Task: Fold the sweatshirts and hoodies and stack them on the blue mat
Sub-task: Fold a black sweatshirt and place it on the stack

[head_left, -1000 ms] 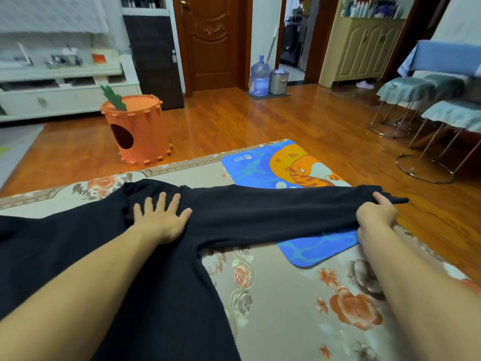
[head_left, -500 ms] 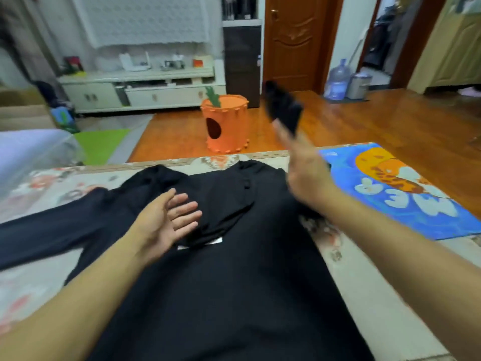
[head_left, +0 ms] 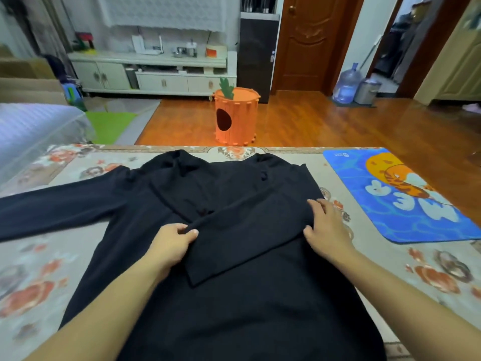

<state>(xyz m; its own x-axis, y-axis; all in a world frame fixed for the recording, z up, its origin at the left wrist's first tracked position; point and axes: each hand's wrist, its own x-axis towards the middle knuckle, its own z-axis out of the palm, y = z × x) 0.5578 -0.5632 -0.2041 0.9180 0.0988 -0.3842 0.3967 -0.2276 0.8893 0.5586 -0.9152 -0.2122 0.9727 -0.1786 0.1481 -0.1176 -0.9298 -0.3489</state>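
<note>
Black sweatshirt (head_left: 234,282) spread flat on the floral cover (head_left: 39,269), one sleeve folded in across the chest, the other sleeve stretched out to the left. Left hand (head_left: 171,246) pinches the folded sleeve's cuff edge between thumb and fingers. Right hand (head_left: 325,230) lies flat at the fold along the garment's right edge — fingers straight, grasping nothing. Blue mat (head_left: 406,222) lies beside the sweatshirt to the right — bare.

Matt black cloth sweatshirt (head_left: 234,269); glossy wood floor (head_left: 325,126)
</note>
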